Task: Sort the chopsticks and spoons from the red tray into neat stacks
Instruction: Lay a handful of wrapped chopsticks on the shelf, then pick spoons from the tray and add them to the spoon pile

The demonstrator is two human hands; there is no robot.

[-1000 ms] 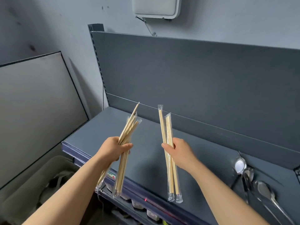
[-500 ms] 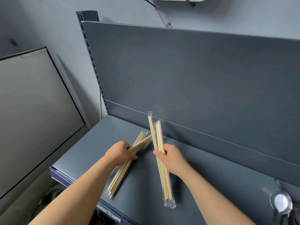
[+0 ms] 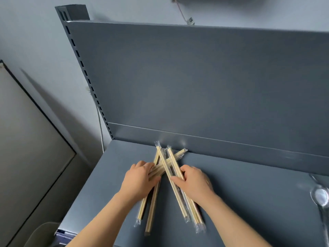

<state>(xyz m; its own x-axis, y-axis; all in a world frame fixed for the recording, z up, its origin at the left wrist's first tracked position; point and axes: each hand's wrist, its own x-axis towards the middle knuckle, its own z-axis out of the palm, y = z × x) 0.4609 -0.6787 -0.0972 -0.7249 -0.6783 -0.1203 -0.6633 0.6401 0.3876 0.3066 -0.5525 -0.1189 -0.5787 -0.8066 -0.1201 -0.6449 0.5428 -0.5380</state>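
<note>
At the right edge of the grey shelf deck (image 3: 249, 202) a blurred spoon (image 3: 321, 196) lies well off to the side, and the back panel (image 3: 195, 77) stands just behind the chopstick tips. Two wrapped bundles lie crossed on the deck near the panel, the right bundle (image 3: 180, 204) over the left bundle (image 3: 152, 211). The left hand (image 3: 138, 179), palm down, curls its fingers round the left bundle; the right hand (image 3: 194, 181) grips the right bundle between thumb and fingers, the two hands near each other but not touching.
</note>
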